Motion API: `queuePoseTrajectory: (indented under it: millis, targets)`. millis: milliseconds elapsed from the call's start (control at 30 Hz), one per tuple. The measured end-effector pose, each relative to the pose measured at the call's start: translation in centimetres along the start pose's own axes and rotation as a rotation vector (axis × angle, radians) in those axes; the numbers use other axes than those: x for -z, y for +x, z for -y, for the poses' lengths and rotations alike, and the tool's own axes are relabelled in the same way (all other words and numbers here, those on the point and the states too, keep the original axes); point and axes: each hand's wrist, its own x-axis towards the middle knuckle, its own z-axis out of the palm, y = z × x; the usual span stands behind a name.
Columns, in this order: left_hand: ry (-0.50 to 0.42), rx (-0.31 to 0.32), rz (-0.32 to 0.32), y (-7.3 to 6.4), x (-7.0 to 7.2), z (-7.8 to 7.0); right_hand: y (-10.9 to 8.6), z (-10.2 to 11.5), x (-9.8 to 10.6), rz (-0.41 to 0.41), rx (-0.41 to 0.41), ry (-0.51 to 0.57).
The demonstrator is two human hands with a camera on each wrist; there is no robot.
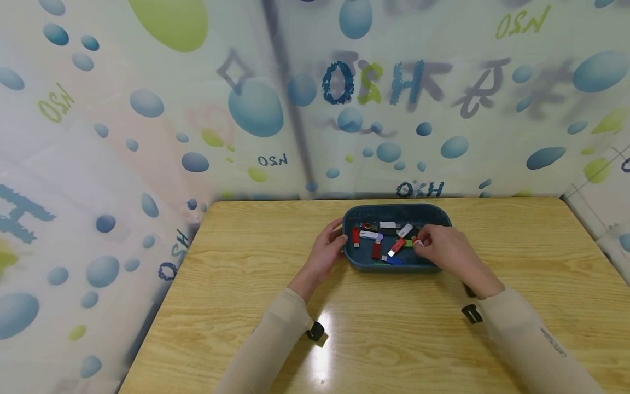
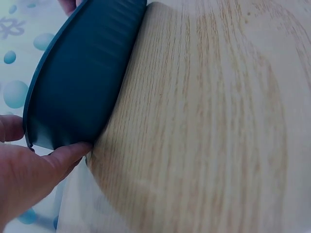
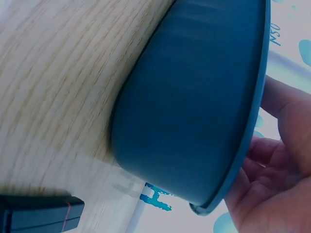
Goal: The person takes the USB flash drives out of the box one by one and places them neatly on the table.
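A dark blue plastic bin (image 1: 394,268) stands on the wooden table with several USB flash drives in it. My left hand (image 1: 326,247) grips the bin's left end; in the left wrist view its thumb (image 2: 70,153) presses the outer wall. Over the bin's right end, my right hand (image 1: 445,247) reaches inside and its fingertips pinch a red-and-white USB flash drive (image 1: 417,241), partly hidden by the fingers. Beside it lie a red flash drive (image 1: 396,247) and a white one (image 1: 405,230). The right wrist view shows the bin's outer wall (image 3: 189,97), which hides those fingertips.
Within the bin, a dark red flash drive (image 1: 376,250), a blue one (image 1: 394,260) and a red one (image 1: 356,237) lie further left. A black object (image 3: 41,213) rests on the table near the right wrist. A patterned curtain (image 1: 305,109) hangs behind the table (image 1: 256,246).
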Motion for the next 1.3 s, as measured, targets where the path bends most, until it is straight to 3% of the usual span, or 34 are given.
queuePoseTrajectory:
  millis: [433,833,1300]
  targets:
    - [-0.011,0.001,-0.014,0.1,-0.1,0.2,-1.6,-1.1,0.6,-0.094,0.003,0.103]
    - [-0.014,0.008,-0.022,0.1,0.0,0.2,-3.2,-2.3,1.5,-0.186,-0.024,0.135]
    - [-0.007,0.004,-0.023,0.1,-0.1,0.3,-5.4,-4.5,2.8,-0.211,-0.080,0.153]
